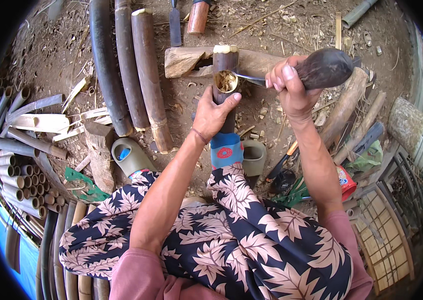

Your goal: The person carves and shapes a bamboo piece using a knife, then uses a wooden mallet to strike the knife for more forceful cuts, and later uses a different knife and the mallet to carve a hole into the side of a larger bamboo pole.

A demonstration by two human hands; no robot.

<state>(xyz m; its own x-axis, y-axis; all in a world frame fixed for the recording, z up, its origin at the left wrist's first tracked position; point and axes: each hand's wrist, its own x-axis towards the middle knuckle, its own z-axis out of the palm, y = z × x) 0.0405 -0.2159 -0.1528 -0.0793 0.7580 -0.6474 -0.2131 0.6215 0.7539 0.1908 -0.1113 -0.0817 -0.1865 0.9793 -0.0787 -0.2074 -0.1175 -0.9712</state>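
Note:
My left hand [210,116] is wrapped round a dark bamboo tube [225,60], below an opening cut in its side. Pale shredded fibre [225,81] shows in that opening. My right hand [294,82] is closed round a carving tool with a bulbous dark handle [326,67]. Its narrow, curved metal blade [251,78] reaches left and its tip meets the edge of the opening; how deep it goes I cannot tell. The tube's far end, with a pale trimmed rim, is over a rough log [186,62] on the ground.
Long bamboo poles [149,75] lie at the left, with a wood block [99,155] nearer. Cut tubes [29,185] are stacked at the far left. A chisel [175,27] lies beyond the log. At right are more poles [344,107] and a red bag [346,184]. Shavings litter the soil.

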